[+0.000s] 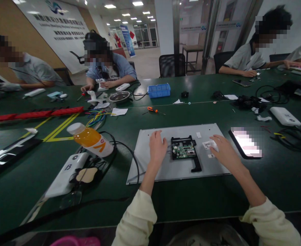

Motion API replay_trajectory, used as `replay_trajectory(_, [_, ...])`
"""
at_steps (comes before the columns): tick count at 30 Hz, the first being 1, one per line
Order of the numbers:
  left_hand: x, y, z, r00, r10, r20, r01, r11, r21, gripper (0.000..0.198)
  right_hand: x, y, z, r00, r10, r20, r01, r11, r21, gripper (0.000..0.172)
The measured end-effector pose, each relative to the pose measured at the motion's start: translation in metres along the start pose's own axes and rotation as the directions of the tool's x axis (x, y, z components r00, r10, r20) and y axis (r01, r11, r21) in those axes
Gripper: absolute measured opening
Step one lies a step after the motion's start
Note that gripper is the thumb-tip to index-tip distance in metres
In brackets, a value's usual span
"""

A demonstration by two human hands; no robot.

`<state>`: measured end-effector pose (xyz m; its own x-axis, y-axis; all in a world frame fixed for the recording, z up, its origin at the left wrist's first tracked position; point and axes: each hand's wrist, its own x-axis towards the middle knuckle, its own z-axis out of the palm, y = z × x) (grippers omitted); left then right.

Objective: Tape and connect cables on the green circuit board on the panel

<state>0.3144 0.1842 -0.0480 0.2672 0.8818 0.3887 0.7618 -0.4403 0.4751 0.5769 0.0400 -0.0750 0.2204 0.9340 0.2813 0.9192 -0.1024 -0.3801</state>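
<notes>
A flat grey panel (160,172) lies on the green table in front of me. Near its middle sits a black plastic bracket (197,164) around a green circuit board (183,150). My left hand (157,147) is over the panel's left part, beside the bracket, thumb and fingers apart and nothing visible in them. Over the right part is my right hand (223,152), its fingers loosely spread near a white label (206,145). Whether either hand touches the panel I cannot tell.
A phone (246,143) with a lit screen lies right of the panel. At left stand an orange drink bottle (91,139) and a white device (66,176) with cables. Beyond are an orange screwdriver (152,109), a blue basket (159,91) and a metal bowl (119,97). Several people sit across.
</notes>
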Motion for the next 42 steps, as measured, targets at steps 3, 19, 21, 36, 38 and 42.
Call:
replay_trajectory(3, [-0.005,0.027,0.004,0.994,0.106,0.041,-0.104,0.993,-0.047,0.043,0.016,-0.012,0.004,0.992,-0.114,0.048,0.113,0.993,0.016,0.048])
replay_trajectory(19, [-0.033,0.038,0.042,0.965,0.174,0.197,-0.194,0.977,0.087,0.052,0.058,-0.023,0.054,0.97,-0.215,0.114,0.223,0.973,-0.062,0.042])
replay_trajectory(21, [-0.033,0.039,0.041,0.967,0.166,0.193,-0.185,0.979,0.087,0.051,0.058,-0.021,0.055,0.972,-0.213,0.102,0.22,0.974,-0.061,0.042])
replay_trajectory(36, [-0.026,0.039,0.023,0.983,0.102,0.153,-0.111,0.992,0.053,0.048,0.06,-0.014,0.038,0.987,-0.154,0.047,0.152,0.987,0.043,0.028])
replay_trajectory(38, [-0.024,0.038,0.022,0.984,0.091,0.154,-0.102,0.993,0.065,0.047,0.06,-0.01,0.036,0.988,-0.152,0.019,0.151,0.987,0.056,0.028])
replay_trajectory(42, [-0.022,0.037,0.02,0.986,0.093,0.141,-0.104,0.992,0.075,0.046,0.058,-0.002,0.033,0.986,-0.162,0.029,0.161,0.987,0.027,0.028])
